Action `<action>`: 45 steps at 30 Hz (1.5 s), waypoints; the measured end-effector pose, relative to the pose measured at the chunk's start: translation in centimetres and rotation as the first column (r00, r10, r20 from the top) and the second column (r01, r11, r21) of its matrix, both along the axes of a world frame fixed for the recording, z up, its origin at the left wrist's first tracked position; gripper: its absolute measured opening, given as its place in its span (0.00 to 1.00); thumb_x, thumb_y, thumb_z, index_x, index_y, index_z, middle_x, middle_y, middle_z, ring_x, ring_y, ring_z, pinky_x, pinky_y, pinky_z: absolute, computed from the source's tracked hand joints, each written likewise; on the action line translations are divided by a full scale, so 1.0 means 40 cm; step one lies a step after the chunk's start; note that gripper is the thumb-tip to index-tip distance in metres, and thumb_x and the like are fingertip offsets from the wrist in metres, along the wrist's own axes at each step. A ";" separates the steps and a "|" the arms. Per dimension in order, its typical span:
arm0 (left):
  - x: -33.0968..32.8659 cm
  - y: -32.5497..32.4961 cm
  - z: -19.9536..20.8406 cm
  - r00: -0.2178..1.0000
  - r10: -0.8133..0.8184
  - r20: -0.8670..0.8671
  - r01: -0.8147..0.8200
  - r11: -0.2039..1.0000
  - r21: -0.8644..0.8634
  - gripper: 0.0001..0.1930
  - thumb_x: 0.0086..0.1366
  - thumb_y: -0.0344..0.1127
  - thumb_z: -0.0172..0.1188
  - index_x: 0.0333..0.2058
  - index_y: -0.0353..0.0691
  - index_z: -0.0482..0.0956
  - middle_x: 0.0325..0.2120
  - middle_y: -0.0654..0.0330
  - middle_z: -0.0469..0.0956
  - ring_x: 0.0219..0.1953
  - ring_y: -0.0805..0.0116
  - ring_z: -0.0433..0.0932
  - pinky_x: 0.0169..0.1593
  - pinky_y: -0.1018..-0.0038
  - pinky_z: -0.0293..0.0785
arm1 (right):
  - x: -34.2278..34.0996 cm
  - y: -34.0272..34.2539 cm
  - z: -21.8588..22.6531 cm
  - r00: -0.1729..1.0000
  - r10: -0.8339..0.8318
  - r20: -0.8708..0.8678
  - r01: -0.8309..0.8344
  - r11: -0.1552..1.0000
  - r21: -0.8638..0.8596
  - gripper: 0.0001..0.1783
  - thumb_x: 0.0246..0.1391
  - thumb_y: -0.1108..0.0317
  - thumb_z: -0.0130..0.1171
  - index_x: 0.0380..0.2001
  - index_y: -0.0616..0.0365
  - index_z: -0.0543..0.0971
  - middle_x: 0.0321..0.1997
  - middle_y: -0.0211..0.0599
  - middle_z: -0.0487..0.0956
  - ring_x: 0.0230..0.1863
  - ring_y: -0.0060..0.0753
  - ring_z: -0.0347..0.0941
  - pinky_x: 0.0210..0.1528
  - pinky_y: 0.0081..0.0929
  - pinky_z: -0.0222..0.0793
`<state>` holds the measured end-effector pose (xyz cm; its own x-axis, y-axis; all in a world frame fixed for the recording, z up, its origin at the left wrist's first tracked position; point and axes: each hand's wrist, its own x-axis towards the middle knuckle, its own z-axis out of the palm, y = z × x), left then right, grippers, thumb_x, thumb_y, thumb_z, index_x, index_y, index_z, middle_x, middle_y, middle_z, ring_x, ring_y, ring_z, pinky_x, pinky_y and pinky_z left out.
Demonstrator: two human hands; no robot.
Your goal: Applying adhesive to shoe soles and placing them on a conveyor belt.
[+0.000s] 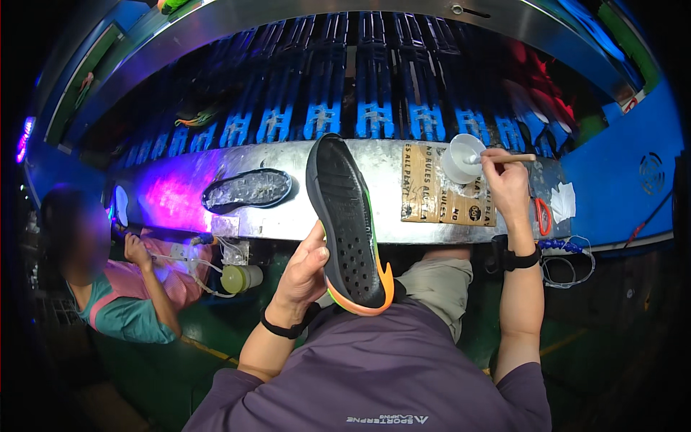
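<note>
A black shoe sole (pixel 345 209) with an orange heel rim and a green edge is tilted up in front of me, its holed inner face showing. My left hand (pixel 304 270) grips it by the left side near the heel. Over at the right, my right hand (pixel 504 176) is closed round the wooden handle of a brush (pixel 522 158). The brush's far end dips into a white plastic cup (pixel 458 160), and its bristles are hard to make out. Under the cup lies a piece of brown printed cardboard (pixel 425 201).
Another sole (pixel 248 190), dark with a wet-looking inside, rests on the metal table (pixel 345 229). Orange-handled scissors (pixel 542 216) and a crumpled white paper (pixel 563 200) lie at the right. Behind runs a rack of blue slats (pixel 374 108). A co-worker (pixel 137 288) sits at the left beside a yellowish bottle (pixel 241 279).
</note>
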<state>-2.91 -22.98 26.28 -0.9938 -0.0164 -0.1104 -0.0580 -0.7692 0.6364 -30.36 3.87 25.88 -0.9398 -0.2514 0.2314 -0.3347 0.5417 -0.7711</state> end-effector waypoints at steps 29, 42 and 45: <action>-0.010 0.005 0.044 0.995 -0.084 -0.046 0.068 0.959 -0.277 0.51 0.61 0.22 0.62 0.76 0.39 0.40 0.69 0.53 0.61 0.65 0.63 0.68 0.67 0.65 0.67 | 0.282 -0.177 0.082 0.875 0.463 -0.144 -0.482 0.799 -0.360 0.10 0.53 0.79 0.64 0.40 0.64 0.84 0.33 0.40 0.83 0.33 0.31 0.78 0.36 0.27 0.73; -0.016 -0.010 0.032 0.997 0.000 -0.071 -0.020 0.959 -0.282 0.51 0.60 0.21 0.62 0.76 0.40 0.40 0.67 0.49 0.64 0.63 0.62 0.71 0.66 0.64 0.67 | 0.323 -0.152 0.118 0.777 0.610 -0.158 -0.630 0.750 -0.202 0.08 0.51 0.79 0.65 0.37 0.63 0.83 0.33 0.40 0.83 0.32 0.37 0.79 0.36 0.31 0.75; -0.014 -0.021 0.027 0.996 0.027 -0.083 -0.052 0.948 -0.313 0.51 0.60 0.23 0.63 0.76 0.40 0.41 0.65 0.49 0.68 0.62 0.62 0.72 0.66 0.64 0.68 | 0.341 -0.140 0.128 0.750 0.651 -0.118 -0.661 0.730 -0.173 0.08 0.51 0.78 0.65 0.37 0.62 0.84 0.31 0.38 0.82 0.31 0.36 0.79 0.35 0.31 0.75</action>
